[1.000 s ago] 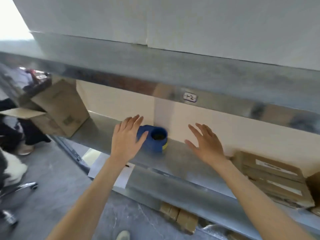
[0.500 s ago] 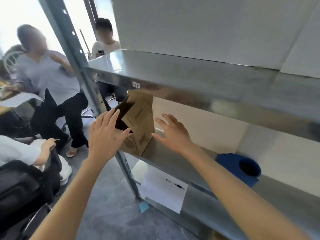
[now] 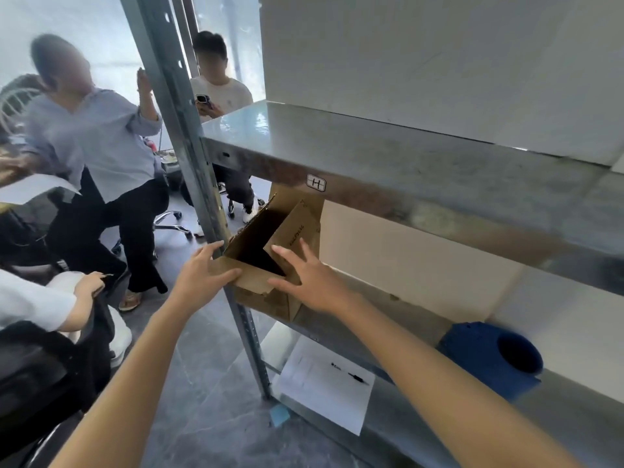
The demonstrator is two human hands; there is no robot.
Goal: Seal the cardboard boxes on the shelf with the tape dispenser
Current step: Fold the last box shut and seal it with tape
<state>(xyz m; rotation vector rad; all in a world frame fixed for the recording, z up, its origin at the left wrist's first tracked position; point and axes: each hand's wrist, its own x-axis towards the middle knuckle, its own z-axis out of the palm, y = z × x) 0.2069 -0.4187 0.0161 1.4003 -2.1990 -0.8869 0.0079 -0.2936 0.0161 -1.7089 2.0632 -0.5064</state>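
Grey floor [image 3: 202,383] and seated people [image 3: 101,136], one holding a phone [image 3: 203,100], fill the left of our head view, cut off from us by a steel post [image 3: 182,123]. To the right of the post runs the shelf [image 3: 408,312], with another steel level close above it and white panels [image 3: 439,62] behind.

At the shelf's left end, right against the post, stands the cardboard box [image 3: 263,298], open, tilted toward us, its flaps up and its inside dark. Our left hand [image 3: 199,275] is spread wide, with fingers straight along the box's left edge and the thumb laid across the near flap. Our right hand [image 3: 310,282] is equally wide, its fingers fanned and straight, resting on the box's right flap.

Well apart to the right on the same shelf lies the blue dispenser [image 3: 479,349], untouched, its round opening turned our way.

One level down lies a white sheet [image 3: 314,393] with what seems to be a pen [image 3: 358,378] on it.
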